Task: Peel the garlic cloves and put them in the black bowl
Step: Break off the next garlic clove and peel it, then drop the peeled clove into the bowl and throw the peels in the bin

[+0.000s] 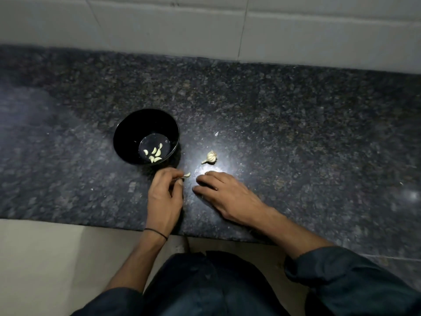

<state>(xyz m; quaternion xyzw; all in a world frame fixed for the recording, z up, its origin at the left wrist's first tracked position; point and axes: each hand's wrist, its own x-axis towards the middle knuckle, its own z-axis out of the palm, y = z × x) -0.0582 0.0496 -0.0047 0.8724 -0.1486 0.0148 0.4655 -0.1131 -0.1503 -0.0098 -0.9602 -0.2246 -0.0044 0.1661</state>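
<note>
Now the left hand (164, 197) pinches a garlic clove (187, 174), the right hand (227, 197) rests spread on the countertop (296, 133).

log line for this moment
left hand pinches clove; right hand rests on counter; black bowl holds peeled cloves; garlic bulb on counter

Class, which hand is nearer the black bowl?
Left. The left hand, pinching a clove, is just in front of the bowl; the right hand lies farther right, nearer the garlic bulb.
</note>
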